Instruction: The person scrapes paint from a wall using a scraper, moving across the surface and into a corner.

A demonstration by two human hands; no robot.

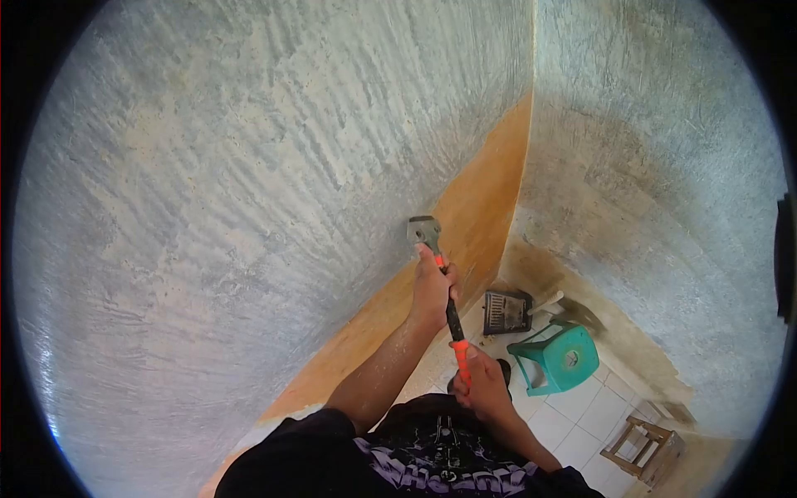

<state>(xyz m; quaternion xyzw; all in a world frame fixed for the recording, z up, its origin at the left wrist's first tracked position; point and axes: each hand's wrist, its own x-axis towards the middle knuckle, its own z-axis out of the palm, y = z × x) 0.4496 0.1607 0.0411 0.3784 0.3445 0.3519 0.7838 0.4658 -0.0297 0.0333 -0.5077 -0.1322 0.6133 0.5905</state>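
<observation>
A long scraper (pixel 453 319) with a black shaft and orange grips runs from near my body up to the wall. Its wide grey head (pixel 423 228) lies at the rough, scraped grey wall (pixel 249 183), just above the edge of an orange painted band (pixel 477 199). My left hand (pixel 432 290) is wrapped round the upper shaft, with the thumb laid up toward the head. Lower down, my right hand (pixel 483 380) grips the orange end of the handle near my shirt.
A green plastic stool (pixel 571 357) stands on the white tiled floor (pixel 573 407). Beside it, a dark dustpan-like object (pixel 506 313) lies near the wall corner. A wooden stool (pixel 639 448) is at the lower right. The adjoining wall (pixel 647 183) rises on the right.
</observation>
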